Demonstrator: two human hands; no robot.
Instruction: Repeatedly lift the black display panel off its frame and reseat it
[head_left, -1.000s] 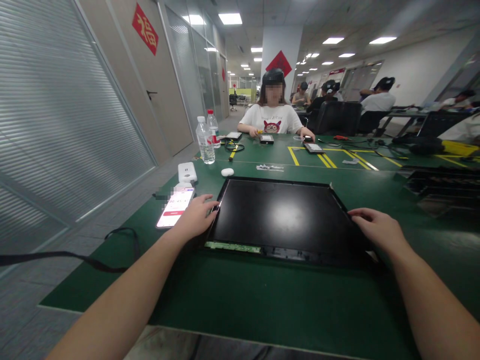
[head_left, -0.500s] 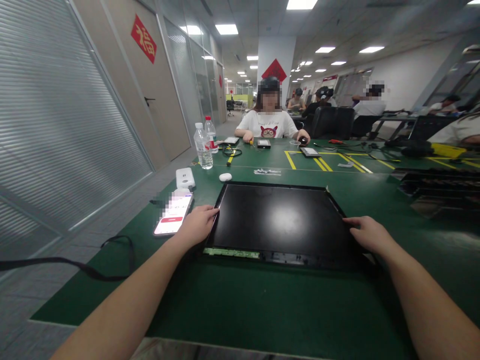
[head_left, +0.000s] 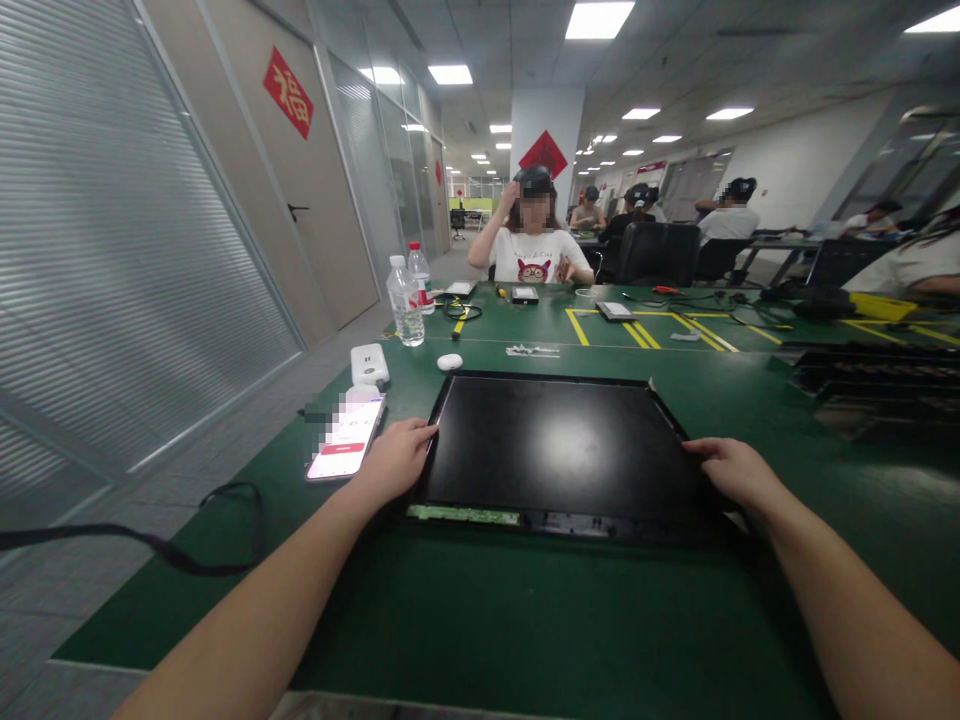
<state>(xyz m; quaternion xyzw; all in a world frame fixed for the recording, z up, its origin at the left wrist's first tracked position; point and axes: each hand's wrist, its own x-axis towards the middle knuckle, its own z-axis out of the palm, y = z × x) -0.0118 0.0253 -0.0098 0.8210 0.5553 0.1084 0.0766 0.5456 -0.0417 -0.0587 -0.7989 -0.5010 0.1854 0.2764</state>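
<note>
A black flat display panel (head_left: 510,440) lies face up in front of me, its surface reflecting a ceiling light. Along its near edge, on the left, a green circuit strip (head_left: 463,515) is exposed. My left hand (head_left: 397,458) grips the panel's left edge, fingers on top of the frame. On the opposite side my right hand (head_left: 735,470) holds the right edge, with the index finger along the rim and the thumb beneath it. The undersides of both grips are hidden.
Left of the panel lie a lit phone (head_left: 346,440), a white power bank (head_left: 369,366) and a white earbud case (head_left: 450,362). Water bottles (head_left: 406,305) stand behind. Dark stacked parts (head_left: 862,375) sit at right. A person (head_left: 534,245) sits across the green table (head_left: 555,620).
The person across the table has raised one hand to their head and drawn the other toward their chest. My view tilts up slightly; my hands keep their hold on the panel.
</note>
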